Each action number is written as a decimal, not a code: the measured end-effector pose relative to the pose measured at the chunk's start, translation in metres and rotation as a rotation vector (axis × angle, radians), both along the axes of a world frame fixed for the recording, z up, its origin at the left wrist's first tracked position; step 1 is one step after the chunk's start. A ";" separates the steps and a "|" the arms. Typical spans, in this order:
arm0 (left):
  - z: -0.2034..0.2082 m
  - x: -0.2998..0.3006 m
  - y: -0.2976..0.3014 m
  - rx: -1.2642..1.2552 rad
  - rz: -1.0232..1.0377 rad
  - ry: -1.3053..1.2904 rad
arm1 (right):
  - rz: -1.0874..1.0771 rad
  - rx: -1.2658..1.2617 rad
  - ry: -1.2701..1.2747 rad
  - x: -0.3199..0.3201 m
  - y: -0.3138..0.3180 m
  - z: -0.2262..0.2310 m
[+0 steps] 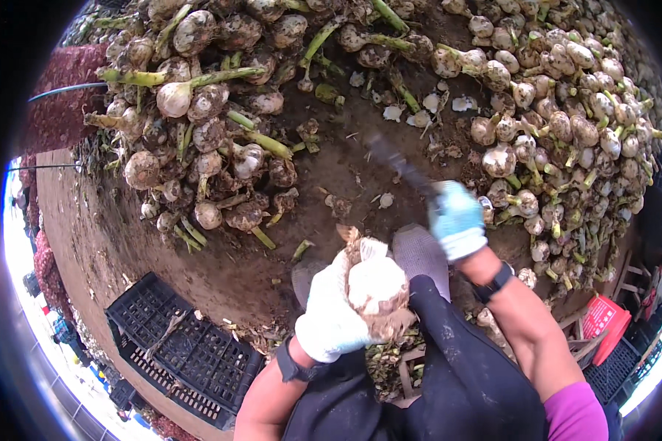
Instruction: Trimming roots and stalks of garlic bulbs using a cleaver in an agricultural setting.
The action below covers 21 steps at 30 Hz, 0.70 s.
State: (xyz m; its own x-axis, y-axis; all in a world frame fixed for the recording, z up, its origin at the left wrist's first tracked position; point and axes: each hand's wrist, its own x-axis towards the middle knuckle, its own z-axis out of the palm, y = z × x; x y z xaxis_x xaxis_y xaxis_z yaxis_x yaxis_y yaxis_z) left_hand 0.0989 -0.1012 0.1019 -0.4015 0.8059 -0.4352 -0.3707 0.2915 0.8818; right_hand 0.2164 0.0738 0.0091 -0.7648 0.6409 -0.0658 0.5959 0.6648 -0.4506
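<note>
Sacking of red mesh [62, 99] fills the far left of my feed. Below it on bare brown ground [81, 228] I see a slatted black plastic crate [187, 353]. Next, a heap of muddy garlic bulbs [206, 136], many with thick green stalks, spreads toward the upper middle. The gloved left hand [327, 312] is curled around a pale garlic bulb [379, 287] above the person's lap, brown skin at its lower side. Further right, a knife [401, 163], its blade too blurred for me to trace, points up and left from the gloved right hand [456, 217], which is closed about the handle. Beyond lies a second garlic heap [585, 132], then a red plastic object [604, 327] I cannot identify.
</note>
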 end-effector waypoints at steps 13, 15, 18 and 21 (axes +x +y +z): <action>-0.041 -0.009 -0.017 0.051 0.549 -0.252 | -0.165 -1.371 0.274 -0.037 -0.030 0.068; -0.059 -0.016 -0.027 0.119 0.544 -0.669 | 0.223 -1.033 0.123 -0.035 -0.019 0.078; -0.034 -0.018 -0.008 -0.171 0.312 -0.378 | 0.262 -0.675 0.226 -0.032 -0.022 0.067; -0.053 -0.008 -0.017 -0.248 0.215 0.177 | 0.369 -0.318 0.298 -0.031 -0.025 0.061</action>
